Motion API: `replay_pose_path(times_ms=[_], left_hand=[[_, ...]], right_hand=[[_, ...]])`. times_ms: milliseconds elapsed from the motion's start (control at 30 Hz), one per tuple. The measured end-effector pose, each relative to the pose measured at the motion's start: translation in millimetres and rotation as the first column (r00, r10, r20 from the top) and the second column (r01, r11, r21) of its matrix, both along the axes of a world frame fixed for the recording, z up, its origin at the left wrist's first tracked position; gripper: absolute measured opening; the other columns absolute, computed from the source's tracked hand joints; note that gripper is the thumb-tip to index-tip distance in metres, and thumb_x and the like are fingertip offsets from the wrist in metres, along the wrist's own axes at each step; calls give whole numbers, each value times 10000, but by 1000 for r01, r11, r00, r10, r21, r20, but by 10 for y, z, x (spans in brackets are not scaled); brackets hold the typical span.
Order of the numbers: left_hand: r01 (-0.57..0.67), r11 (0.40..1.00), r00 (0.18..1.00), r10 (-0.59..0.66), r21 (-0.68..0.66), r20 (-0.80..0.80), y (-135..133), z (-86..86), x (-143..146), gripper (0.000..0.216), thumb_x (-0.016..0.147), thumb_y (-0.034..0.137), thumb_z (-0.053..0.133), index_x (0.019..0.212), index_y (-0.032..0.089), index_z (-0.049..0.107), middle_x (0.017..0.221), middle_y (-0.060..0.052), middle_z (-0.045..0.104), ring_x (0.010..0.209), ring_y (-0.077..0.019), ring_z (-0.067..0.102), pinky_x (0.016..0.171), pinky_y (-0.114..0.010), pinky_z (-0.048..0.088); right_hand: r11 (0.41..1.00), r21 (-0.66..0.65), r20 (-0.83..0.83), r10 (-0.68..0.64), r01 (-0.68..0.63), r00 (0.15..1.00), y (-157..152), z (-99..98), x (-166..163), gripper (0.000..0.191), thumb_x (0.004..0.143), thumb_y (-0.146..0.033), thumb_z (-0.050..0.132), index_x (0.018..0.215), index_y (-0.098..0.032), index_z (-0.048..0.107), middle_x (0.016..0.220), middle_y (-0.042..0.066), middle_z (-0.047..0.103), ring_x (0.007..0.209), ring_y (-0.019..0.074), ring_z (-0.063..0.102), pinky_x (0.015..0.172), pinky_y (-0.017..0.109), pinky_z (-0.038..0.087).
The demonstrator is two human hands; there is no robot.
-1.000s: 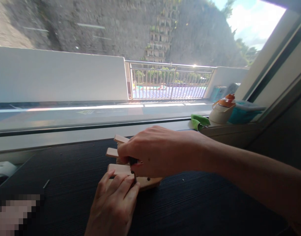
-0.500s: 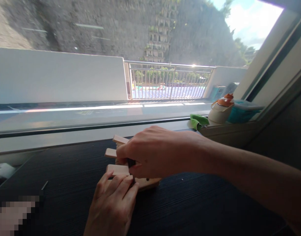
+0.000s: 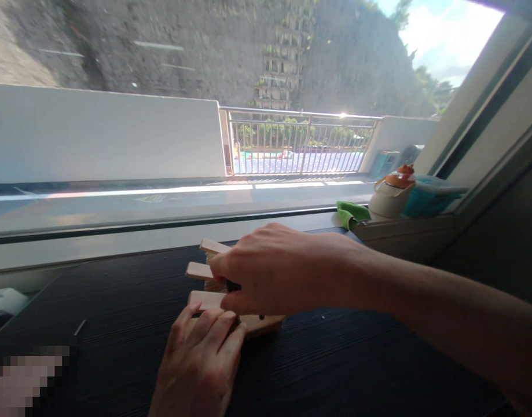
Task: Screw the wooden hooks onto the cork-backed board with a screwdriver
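A small wooden assembly with pale slats (image 3: 200,270) lies on the dark table. A dark hole shows in its front wooden board (image 3: 266,324). My right hand (image 3: 274,269) is closed over the top, fingers curled around a black-handled tool (image 3: 233,285); most of it is hidden, so its exact kind does not show. In front, my left hand (image 3: 200,359) grips the near slat and board, fingers bent and close together. Beside its fingertips sits a small dark piece (image 3: 237,319), perhaps the tool's lower end or a fastener.
The dark wood-grain table (image 3: 356,359) runs up to the window sill. A green cloth (image 3: 351,214), a beige jug with an orange top (image 3: 389,194) and a teal container (image 3: 435,194) stand right. Left are a thin metal rod (image 3: 80,328) and a white object (image 3: 5,307).
My right thumb and fingers have shifted slightly around the black-handled tool, and less of it shows. My left hand and the wooden assembly stay almost in place.
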State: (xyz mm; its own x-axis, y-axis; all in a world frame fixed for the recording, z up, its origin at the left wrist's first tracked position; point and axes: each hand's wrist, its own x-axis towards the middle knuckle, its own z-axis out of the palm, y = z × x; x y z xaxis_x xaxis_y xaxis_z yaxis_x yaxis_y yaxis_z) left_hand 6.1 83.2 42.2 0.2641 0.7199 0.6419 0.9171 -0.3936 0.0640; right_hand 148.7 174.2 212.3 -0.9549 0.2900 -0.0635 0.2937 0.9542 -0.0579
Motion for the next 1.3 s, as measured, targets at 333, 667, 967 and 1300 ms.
replay_pose_path(times_ms=[333, 667, 967, 1300], left_hand=[[-2, 999, 998, -1, 41, 68, -2, -10, 30, 338, 944, 213, 399, 877, 236, 729, 891, -13, 732, 930, -194, 600, 1048, -409, 310], [-4, 1000, 997, 1, 31, 80, 12, -16, 37, 363, 947, 258, 387, 896, 266, 747, 876, -7, 742, 918, -204, 603, 1039, -406, 303], [6, 996, 998, -12, 93, 70, 39, -50, 20, 410, 955, 291, 363, 821, 266, 750, 803, -9, 729, 867, -196, 587, 1036, -374, 301], [9, 998, 998, -13, 60, 66, 38, -18, 26, 382, 960, 278, 370, 906, 265, 748, 876, -8, 741, 924, -206, 592, 1031, -403, 302]], right_hand=[[999, -36, -2, -8, 8, 1000, 8, -20, -18, 232, 906, -211, 467, 921, -110, 676, 703, 52, 647, 526, 101, 411, 508, 256, 250], [1000, -2, -10, 26, -26, 1000, -48, 14, 1, 111, 831, -169, 571, 805, -158, 679, 637, -11, 603, 500, 76, 387, 472, 244, 237], [999, 8, -53, -41, 41, 998, -51, -87, -50, 244, 911, -235, 493, 765, -137, 662, 588, -2, 558, 464, 77, 350, 456, 265, 209], [996, -91, -17, 5, -6, 1000, -27, 2, 36, 175, 847, -115, 492, 774, -159, 645, 646, -23, 565, 524, 73, 349, 499, 247, 220]])
